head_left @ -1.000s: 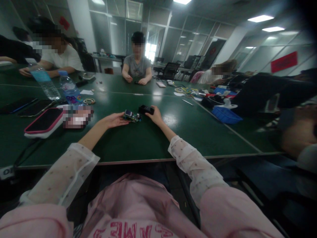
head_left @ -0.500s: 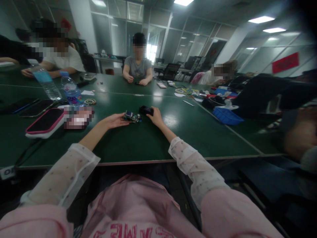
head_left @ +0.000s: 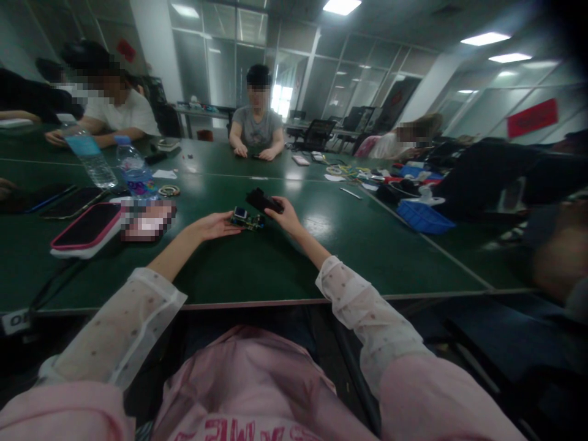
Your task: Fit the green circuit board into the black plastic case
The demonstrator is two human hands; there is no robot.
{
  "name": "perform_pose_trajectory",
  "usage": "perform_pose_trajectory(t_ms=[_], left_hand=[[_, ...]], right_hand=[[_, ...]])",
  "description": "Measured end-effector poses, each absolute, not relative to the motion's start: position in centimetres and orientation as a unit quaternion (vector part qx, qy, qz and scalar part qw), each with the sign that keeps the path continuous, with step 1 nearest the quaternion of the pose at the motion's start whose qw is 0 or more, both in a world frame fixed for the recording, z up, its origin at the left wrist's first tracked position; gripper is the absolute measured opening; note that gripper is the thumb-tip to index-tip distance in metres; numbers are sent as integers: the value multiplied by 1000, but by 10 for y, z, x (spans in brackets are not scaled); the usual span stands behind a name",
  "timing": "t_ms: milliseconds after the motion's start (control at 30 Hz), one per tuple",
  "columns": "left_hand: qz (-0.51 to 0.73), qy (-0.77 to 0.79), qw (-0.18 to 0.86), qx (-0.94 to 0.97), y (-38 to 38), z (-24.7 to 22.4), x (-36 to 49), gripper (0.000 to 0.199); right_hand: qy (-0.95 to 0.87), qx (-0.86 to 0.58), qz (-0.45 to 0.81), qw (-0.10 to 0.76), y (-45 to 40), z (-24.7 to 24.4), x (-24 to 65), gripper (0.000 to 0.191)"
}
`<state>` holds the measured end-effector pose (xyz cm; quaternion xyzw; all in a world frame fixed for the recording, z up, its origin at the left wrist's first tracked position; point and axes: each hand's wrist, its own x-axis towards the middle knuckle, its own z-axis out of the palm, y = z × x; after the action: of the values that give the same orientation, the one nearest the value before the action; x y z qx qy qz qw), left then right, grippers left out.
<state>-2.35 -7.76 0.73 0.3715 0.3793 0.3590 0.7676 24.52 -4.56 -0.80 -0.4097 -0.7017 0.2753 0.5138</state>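
My left hand (head_left: 217, 226) holds a small green circuit board (head_left: 248, 220) by its left end, fingers beneath and thumb on top. A small dark screen sits on the board's left part. My right hand (head_left: 285, 214) is closed around the right end of a black plastic casing (head_left: 263, 201), which tilts up to the left. The casing is just above and right of the board; whether they touch I cannot tell. Both are held above the green table (head_left: 220, 269).
To the left lie a pink-cased phone (head_left: 89, 225), other phones and two water bottles (head_left: 135, 174). A roll of tape (head_left: 169, 190) is behind my left hand. A blue basket (head_left: 425, 216), pen (head_left: 351, 193) and cables are on the right. A person (head_left: 257, 119) sits opposite.
My right hand has raised and turned the black casing, so its left end now points up and to the left. The circuit board in my left hand has barely moved.
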Motion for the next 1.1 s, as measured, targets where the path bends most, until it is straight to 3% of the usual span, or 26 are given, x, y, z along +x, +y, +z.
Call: perform_pose_trajectory(t_ms=[300,467,733,900,1100], left_hand=[[373,384,765,359,-78,6,-22,25],[382,389,769,334,-80,10,-20,51],[420,393,748,331,-79,7,-18,35],[446,381,745,317,-83,10,-16,28],[456,374,749,300,-85,12,-17,25]], right_hand=[[-774,-332,274,465,-63,-3,227,58],[-825,-326,242,393,-67,-9,223,59],[-821,-301,267,405,-67,-16,221,59],[-745,-333,412,405,-71,-10,221,65],[-573,-348,612,420,-69,-4,220,49]])
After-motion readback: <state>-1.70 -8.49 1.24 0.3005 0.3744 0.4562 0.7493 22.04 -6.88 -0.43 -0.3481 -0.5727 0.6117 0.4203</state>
